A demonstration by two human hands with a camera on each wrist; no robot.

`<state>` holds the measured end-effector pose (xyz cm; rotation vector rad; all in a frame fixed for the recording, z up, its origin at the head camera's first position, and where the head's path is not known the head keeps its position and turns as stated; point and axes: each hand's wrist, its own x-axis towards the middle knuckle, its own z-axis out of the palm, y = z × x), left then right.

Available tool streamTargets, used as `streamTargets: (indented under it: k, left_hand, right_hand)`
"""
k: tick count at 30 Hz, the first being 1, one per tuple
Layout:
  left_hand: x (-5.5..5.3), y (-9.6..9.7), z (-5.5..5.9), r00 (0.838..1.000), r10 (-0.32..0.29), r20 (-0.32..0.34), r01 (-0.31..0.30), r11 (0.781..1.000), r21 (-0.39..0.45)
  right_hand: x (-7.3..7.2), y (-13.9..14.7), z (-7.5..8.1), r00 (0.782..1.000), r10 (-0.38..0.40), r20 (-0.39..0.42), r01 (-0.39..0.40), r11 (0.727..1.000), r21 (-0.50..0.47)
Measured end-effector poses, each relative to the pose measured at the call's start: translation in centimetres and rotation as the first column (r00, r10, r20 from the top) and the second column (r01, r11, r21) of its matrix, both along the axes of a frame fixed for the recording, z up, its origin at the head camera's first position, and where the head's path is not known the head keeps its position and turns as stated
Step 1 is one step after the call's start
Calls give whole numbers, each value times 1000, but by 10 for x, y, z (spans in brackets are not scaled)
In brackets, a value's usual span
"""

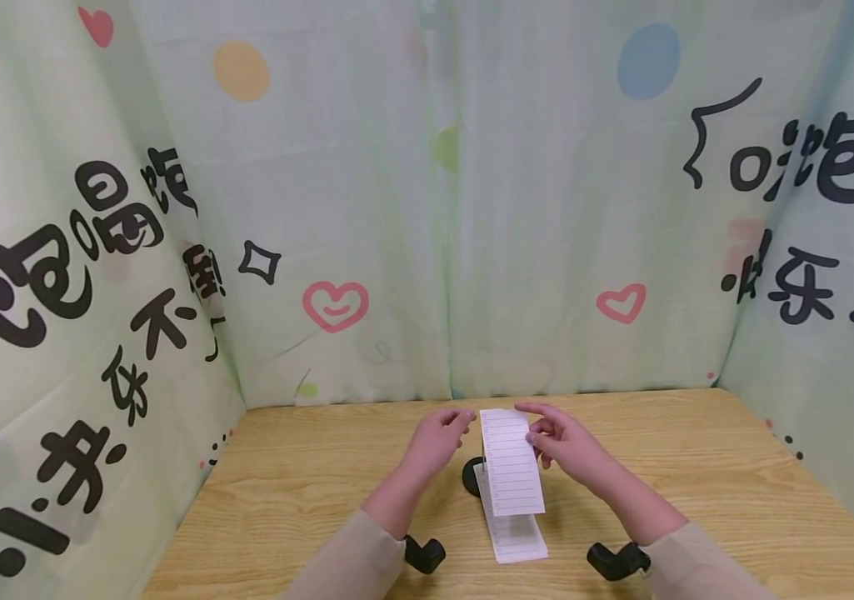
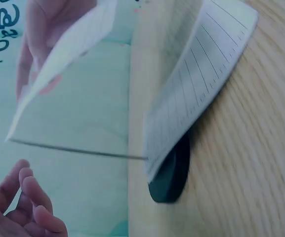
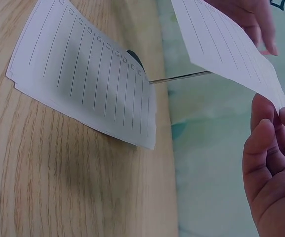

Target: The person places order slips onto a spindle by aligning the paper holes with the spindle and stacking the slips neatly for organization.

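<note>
A lined white sheet [image 1: 512,462] with small checkboxes is up at the tip of a thin metal spike [image 2: 78,149]. More of the same sheets [image 1: 520,546] lie lower, at the foot of the spike, over a round black base [image 1: 471,477]. My right hand [image 1: 565,442] pinches the upper sheet by its right edge between thumb and fingers. Just left of that sheet's top corner, my left hand [image 1: 437,442] is raised, its fingers loosely bent with nothing between them. In the left wrist view, a gap separates the left fingertips [image 2: 23,170] from the paper.
The wooden table [image 1: 307,467] carries the spike holder near its middle. A printed curtain [image 1: 397,208] encloses the back and both sides. Black wrist mounts [image 1: 425,554] sit under both forearms.
</note>
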<state>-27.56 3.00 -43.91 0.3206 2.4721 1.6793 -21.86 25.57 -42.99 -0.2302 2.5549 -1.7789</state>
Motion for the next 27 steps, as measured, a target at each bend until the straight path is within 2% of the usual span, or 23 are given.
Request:
streamTargets:
  k: [8,21,27]
  left_hand:
    - [4,13,8,1000,9,-18,-9,1000,27]
    - [6,16,9,999,1,-37,1,999,41]
    - [8,16,12,1000,5,-29,-4,1000,28]
  right_hand:
    - [0,-1,0,1000,-16,12,16,1000,3]
    - [0,-2,-1,1000,-21,21,20,1000,21]
    - [-1,-2,-1,1000,7,13,-7,1000,-1]
